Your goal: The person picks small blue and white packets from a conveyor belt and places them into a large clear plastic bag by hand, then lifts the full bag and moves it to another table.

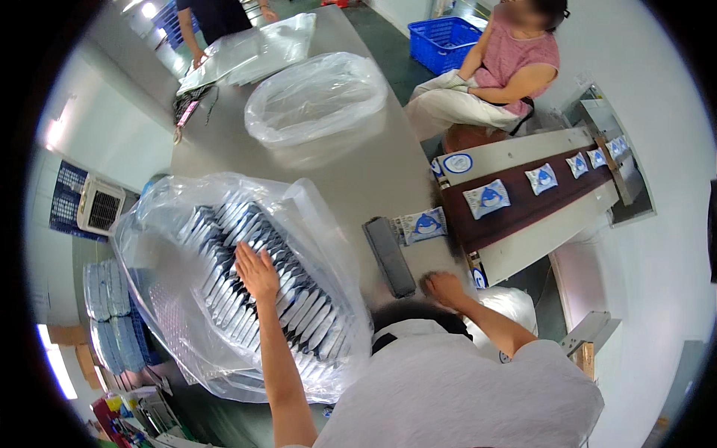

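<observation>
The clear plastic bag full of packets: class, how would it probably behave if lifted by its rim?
The clear plastic bag would probably flop, as its thin film wrinkles and sags. It may feel heavy overall, with many packets packed beneath the left hand. Their stacked rows look apt to shift or slump.

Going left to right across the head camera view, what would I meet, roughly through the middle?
White vented unit, left hand over the bagged packets, gray oblong block, right hand, nearest blue-and-white packet on the dark belt.
</observation>
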`<state>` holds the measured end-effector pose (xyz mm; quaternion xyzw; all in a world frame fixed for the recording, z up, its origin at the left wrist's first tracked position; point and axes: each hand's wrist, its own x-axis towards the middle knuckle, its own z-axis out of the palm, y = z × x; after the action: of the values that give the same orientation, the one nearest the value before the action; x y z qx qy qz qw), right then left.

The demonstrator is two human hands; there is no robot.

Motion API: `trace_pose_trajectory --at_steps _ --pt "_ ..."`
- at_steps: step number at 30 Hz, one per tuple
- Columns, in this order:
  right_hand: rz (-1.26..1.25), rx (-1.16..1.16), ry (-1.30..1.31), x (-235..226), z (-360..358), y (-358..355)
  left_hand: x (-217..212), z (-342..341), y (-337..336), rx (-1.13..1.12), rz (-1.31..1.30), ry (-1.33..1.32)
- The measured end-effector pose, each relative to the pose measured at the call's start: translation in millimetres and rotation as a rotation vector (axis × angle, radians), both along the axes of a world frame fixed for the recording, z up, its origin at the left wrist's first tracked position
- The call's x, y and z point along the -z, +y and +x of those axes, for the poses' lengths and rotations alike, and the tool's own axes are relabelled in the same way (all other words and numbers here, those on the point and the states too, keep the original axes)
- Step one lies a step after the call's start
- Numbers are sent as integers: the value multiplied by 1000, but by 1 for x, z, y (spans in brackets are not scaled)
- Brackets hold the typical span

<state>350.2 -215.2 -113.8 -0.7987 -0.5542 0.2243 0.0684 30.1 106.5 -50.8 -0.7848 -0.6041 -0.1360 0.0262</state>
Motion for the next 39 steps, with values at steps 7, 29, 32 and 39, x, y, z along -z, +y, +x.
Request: trace_pose_trajectory --at_steps 7,29,32,39 --pt "148 24 -204 72 -7 -44 4 -5 -15 33 -5 43" --pt "-151 -76 16 66 15 -33 -7 -1 -24 2 -133 16" --pt "-17 -141 375 53 60 -3 -8 3 -24 4 -120 59" --pt "322 24 -168 -68 257 73 -3 -3 -23 29 -54 36"
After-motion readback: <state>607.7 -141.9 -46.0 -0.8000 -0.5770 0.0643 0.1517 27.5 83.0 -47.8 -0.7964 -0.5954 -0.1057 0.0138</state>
